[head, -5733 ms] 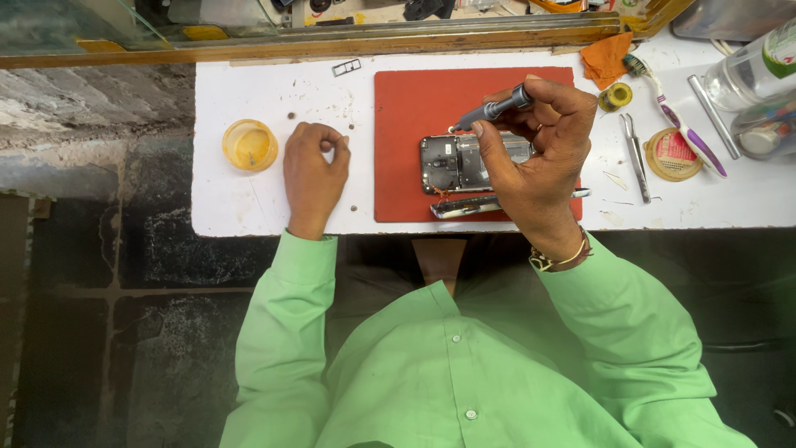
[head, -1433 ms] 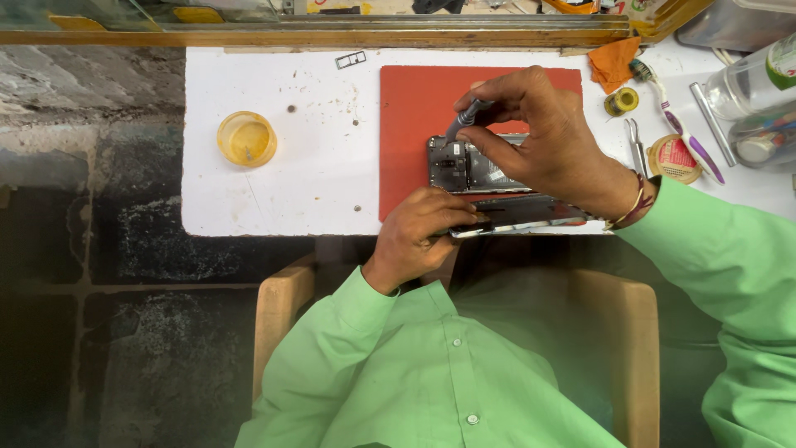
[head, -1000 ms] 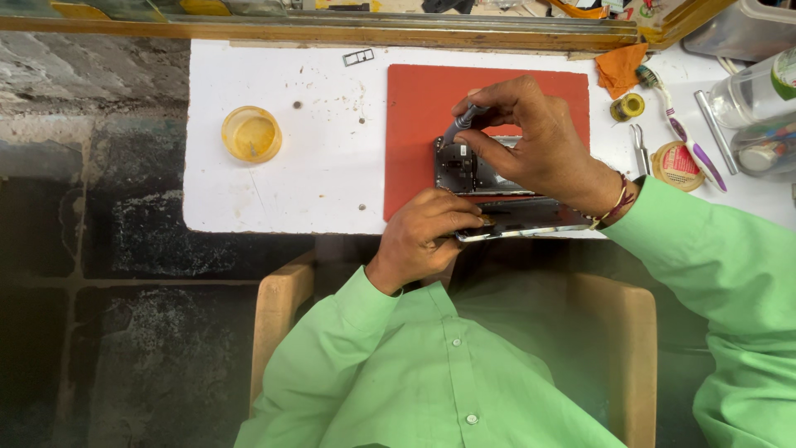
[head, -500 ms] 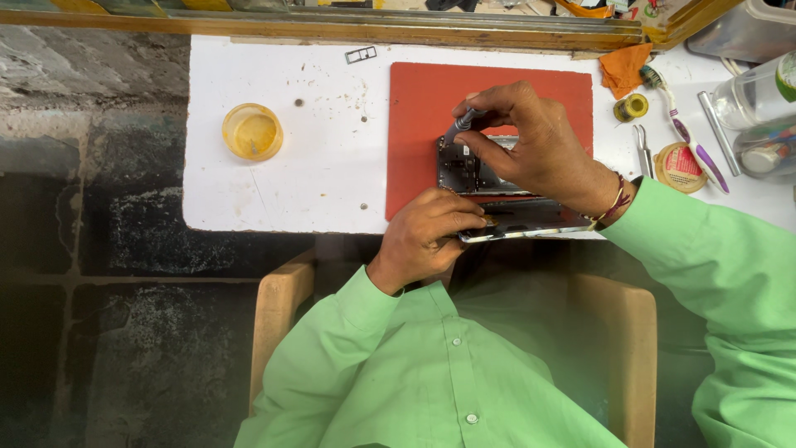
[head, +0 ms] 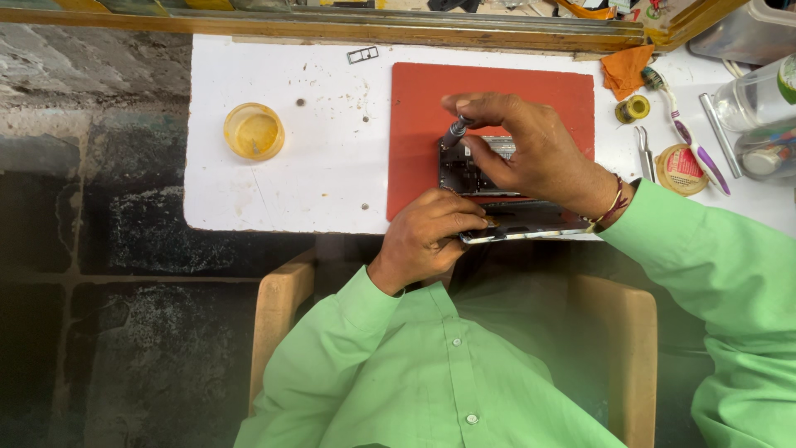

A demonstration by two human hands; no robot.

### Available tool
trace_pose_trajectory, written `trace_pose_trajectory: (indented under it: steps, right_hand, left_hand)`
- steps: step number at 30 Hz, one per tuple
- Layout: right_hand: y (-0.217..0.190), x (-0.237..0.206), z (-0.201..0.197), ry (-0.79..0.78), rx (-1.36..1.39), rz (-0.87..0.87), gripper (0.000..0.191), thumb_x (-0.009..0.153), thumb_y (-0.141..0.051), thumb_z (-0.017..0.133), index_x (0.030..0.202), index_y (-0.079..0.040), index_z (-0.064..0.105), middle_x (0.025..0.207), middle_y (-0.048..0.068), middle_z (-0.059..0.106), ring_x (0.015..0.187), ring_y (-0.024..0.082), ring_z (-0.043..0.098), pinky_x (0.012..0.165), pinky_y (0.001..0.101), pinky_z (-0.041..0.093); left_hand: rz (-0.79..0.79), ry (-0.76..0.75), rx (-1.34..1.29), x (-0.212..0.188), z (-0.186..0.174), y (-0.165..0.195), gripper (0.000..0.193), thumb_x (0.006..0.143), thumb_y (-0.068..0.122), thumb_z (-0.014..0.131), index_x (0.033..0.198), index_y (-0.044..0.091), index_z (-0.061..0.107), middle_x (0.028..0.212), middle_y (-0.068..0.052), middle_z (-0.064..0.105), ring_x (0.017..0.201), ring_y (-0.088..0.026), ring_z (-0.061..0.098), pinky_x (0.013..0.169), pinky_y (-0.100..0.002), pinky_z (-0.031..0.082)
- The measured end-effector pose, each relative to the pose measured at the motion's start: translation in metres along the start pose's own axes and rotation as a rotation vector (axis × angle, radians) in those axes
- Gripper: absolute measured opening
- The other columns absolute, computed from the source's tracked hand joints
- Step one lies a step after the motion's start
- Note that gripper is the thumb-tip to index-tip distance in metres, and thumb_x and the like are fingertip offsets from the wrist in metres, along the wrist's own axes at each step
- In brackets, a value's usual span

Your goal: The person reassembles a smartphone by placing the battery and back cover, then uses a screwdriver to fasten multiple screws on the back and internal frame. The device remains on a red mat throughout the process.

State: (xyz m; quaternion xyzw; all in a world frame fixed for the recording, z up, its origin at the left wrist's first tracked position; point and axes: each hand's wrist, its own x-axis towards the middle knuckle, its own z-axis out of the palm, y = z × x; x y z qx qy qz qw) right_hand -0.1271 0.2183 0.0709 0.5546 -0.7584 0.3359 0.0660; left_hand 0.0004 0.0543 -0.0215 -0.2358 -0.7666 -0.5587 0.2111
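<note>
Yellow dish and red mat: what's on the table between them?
Head view: between the yellow dish and the red mat the white table is bare except for a few small dark specks.

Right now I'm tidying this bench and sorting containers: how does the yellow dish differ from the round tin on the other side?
The small yellow translucent round dish stands alone on bare white table, left of the red mat; it is open. The round tin with a red-and-cream top sits right of the mat, crowded by tweezers and a toothbrush. Both are round and shallow.

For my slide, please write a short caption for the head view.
Right hand sets a screwdriver on an opened phone over a red mat; left hand steadies it.
</note>
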Motion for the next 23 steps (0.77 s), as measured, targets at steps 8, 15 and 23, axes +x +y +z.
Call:
trace_pose_trajectory:
  steps: [8,15,23]
  right_hand:
    - [0.003,0.007,-0.001,0.028,-0.121,-0.060,0.047,0.090,-0.005,0.084,0.126,0.000,0.054,0.124,0.017,0.069,0.111,0.031,0.072,0.090,0.0382,0.061]
    - [0.006,0.008,0.003,0.039,-0.137,-0.022,0.045,0.090,-0.003,0.085,0.123,-0.001,0.053,0.115,0.016,0.071,0.100,0.029,0.073,0.081,0.0372,0.061]
    - [0.014,0.006,0.004,-0.017,-0.022,0.059,0.043,0.097,-0.002,0.082,0.126,-0.006,0.049,0.114,0.011,0.071,0.103,0.024,0.077,0.086,0.0335,0.065]
  left_hand:
    - [0.007,-0.005,-0.005,0.000,-0.001,0.000,0.032,0.072,-0.001,0.079,0.102,0.010,0.075,0.106,-0.001,0.073,0.103,-0.024,0.067,0.088,-0.036,0.057]
    - [0.014,0.000,-0.005,0.001,-0.001,0.001,0.033,0.072,-0.001,0.080,0.103,0.010,0.074,0.107,-0.001,0.073,0.102,-0.024,0.067,0.088,-0.036,0.057]
    - [0.004,0.001,0.003,0.000,-0.001,0.001,0.033,0.072,-0.001,0.080,0.103,0.010,0.075,0.108,-0.001,0.073,0.101,-0.024,0.067,0.087,-0.035,0.057]
